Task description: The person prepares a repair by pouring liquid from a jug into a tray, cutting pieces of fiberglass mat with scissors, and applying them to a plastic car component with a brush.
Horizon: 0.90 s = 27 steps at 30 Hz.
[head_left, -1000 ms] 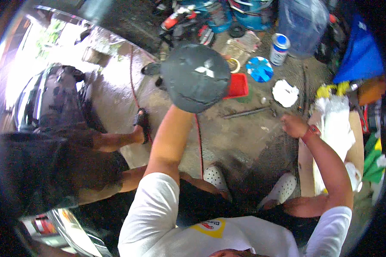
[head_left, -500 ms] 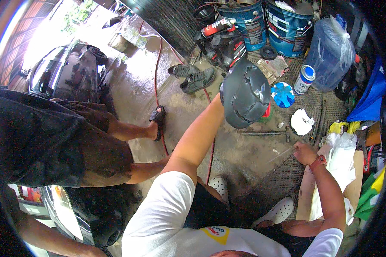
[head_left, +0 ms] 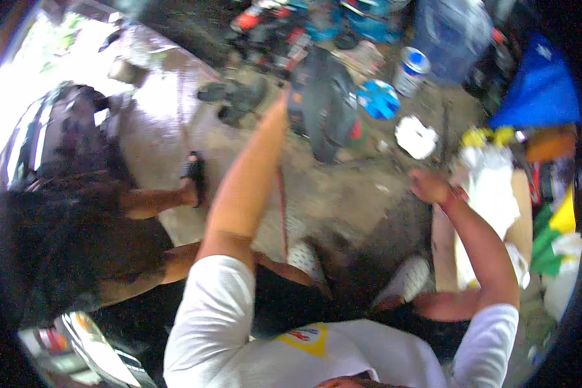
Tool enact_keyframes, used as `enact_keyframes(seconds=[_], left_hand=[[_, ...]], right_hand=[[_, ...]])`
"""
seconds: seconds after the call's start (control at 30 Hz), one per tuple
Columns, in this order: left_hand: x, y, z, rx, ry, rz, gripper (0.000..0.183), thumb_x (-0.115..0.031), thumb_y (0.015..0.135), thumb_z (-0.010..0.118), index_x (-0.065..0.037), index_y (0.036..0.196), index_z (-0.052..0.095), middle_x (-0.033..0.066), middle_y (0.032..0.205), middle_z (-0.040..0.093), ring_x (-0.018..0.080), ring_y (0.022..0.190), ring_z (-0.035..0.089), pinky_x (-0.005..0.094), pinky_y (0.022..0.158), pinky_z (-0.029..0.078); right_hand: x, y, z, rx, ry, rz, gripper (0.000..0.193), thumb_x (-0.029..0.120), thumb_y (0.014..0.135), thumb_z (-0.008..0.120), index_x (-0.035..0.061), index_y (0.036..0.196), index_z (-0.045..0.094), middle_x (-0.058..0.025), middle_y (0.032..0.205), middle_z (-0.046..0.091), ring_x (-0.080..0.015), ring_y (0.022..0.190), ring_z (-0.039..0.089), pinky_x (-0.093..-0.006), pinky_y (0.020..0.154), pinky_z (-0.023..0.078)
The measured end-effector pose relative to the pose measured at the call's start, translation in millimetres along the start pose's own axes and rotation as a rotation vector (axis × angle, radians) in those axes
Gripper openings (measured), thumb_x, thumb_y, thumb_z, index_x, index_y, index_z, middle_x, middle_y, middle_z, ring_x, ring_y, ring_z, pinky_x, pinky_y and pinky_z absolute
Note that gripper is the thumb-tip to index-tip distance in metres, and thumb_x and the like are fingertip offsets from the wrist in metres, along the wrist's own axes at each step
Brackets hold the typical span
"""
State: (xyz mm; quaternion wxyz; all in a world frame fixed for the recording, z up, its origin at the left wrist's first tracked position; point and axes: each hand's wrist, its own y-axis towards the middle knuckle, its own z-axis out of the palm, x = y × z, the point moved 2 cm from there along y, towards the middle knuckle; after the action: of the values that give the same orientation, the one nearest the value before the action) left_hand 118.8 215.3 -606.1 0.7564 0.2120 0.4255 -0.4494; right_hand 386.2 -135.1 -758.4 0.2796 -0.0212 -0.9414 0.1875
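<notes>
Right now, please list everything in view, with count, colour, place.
Panel: 1, black, upper middle
Buckets: 2, blue, top
Bag: 1, clear, upper right
Can: 1, white-blue, beside bag
Round piece: 1, blue, beside can
Crumpled piece: 1, white, below can
Shoes: 2, dark, upper left
Cloth: 1, blue, right
Car: 1, dark, left
Person: 1, dark clothes, left
Other clutter: blurred, uncounted
Clogs: 2, white, lower middle
Left hand: 1, hidden by panel
Right hand: 1, bare, centre-right

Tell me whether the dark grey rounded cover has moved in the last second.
Yes. The dark grey rounded cover has moved right, closer to the round blue-and-white disc on the floor, and turned more edge-on.
</notes>
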Motion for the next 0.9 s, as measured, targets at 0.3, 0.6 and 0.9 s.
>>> enact_keyframes(seconds=[0.3, 0.6, 0.9], left_hand=[[47, -4, 41, -0.219, 1.212, -0.005, 0.028, -0.026, 0.103, 0.064, -0.001, 0.113, 0.072, 0.012, 0.091, 0.076, 0.0234, 0.08, 0.074, 0.0379, 0.076, 0.058], [78, -15, 57, 0.009, 1.801, 0.182, 0.025, -0.028, 0.098, 0.065, -0.008, 0.109, 0.075, 0.0235, 0.096, 0.072, 0.0438, 0.089, 0.07, 0.0524, 0.084, 0.056], [123, -26, 55, 0.186, 1.885, 0.001, 0.025, -0.025, 0.099, 0.061, -0.005, 0.106, 0.075, 0.0245, 0.095, 0.072, 0.0434, 0.091, 0.07, 0.0536, 0.085, 0.056]], right_hand=[[-3, -3, 0, 0.119, -0.242, 0.089, 0.038, 0.023, 0.088, 0.065, 0.0011, 0.12, 0.064, -0.025, 0.111, 0.07, -0.042, 0.102, 0.068, -0.0523, 0.091, 0.053], [-16, -17, -8, 0.075, -0.332, 0.111, 0.038, 0.019, 0.08, 0.069, 0.0048, 0.115, 0.069, -0.0237, 0.099, 0.073, -0.0427, 0.09, 0.071, -0.0526, 0.079, 0.057], [-6, -21, -18, 0.068, -0.352, 0.131, 0.023, 0.007, 0.076, 0.067, -0.0015, 0.096, 0.072, -0.0249, 0.098, 0.073, -0.0443, 0.093, 0.071, -0.0531, 0.081, 0.058]])
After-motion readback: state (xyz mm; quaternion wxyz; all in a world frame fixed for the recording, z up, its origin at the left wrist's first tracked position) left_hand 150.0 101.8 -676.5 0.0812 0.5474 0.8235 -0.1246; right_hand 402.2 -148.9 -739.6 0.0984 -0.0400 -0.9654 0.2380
